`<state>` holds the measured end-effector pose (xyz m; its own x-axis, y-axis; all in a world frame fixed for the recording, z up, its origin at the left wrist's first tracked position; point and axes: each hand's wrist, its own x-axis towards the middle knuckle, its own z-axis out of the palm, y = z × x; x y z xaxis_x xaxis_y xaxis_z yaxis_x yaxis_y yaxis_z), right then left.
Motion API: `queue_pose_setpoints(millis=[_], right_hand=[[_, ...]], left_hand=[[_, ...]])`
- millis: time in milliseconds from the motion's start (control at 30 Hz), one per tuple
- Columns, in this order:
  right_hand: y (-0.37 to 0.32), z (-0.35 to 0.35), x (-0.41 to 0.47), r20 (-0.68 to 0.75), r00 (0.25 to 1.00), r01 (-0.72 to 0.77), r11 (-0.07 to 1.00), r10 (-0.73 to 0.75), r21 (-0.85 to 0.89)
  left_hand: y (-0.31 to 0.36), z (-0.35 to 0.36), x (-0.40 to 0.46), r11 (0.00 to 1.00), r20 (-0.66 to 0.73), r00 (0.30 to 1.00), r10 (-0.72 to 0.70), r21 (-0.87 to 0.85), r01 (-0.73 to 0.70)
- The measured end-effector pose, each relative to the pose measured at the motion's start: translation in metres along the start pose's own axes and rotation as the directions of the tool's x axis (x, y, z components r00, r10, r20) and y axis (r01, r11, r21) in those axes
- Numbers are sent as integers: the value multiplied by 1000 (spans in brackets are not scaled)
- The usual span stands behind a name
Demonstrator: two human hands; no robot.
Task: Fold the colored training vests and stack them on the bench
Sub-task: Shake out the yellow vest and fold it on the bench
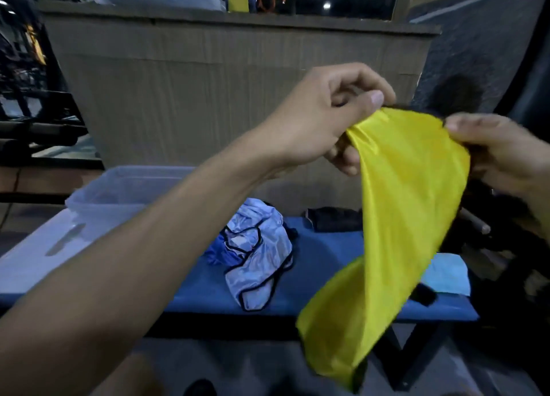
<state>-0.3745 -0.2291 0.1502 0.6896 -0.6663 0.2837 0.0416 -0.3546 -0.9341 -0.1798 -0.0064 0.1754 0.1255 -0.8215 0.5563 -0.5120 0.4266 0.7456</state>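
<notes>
Both hands hold a yellow vest (395, 217) up in the air above the blue bench (321, 264). The left hand (324, 119) pinches the vest's top edge between thumb and curled fingers. The right hand (500, 151) grips the same top edge on the other side, its fingers curled into the cloth, though that hand is blurred. The vest hangs down from the two hands in a twisted band, and its lower end drops past the front edge of the bench, in front of the bench's dark leg.

On the bench, a crumpled pale blue vest with black trim (256, 255) lies near the middle, on top of a darker blue piece of cloth. Behind it, at the back edge of the bench, sits a dark bundle of cloth (336, 218). A flat light blue cloth (446, 273) lies at the right end of the bench, partly hidden by the yellow vest. A clear plastic bin (119, 193) stands at the left end of the bench. A brown wall (208, 98) rises behind the bench.
</notes>
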Motion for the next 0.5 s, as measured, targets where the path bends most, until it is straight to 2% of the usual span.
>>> queue_pose_setpoints(millis=[67,133,200,267,333,367,500], right_hand=[[-30,5,31,-50,994,89,987,-97,-135],[-50,26,68,-20,970,226,928,-243,-297],[-54,61,105,73,926,360,813,-369,-458],[-35,112,141,177,890,431,653,-419,-622],[2,172,164,292,872,473,526,-392,-707],[30,200,174,329,877,473,501,-351,-725],[152,296,170,357,923,372,567,-143,-735]], left_hand=[[-8,-10,0,999,-85,996,5,-45,-9],[-21,-27,-3,999,-178,984,4,-39,-11],[-39,-46,-12,1000,-269,963,-27,-11,25],[-64,-65,-28,994,-353,930,-97,19,111],[-99,-76,-53,970,-408,898,-166,94,223],[-121,-79,-69,948,-428,880,-204,138,287],[-218,-84,-141,758,-449,823,-347,382,528]])
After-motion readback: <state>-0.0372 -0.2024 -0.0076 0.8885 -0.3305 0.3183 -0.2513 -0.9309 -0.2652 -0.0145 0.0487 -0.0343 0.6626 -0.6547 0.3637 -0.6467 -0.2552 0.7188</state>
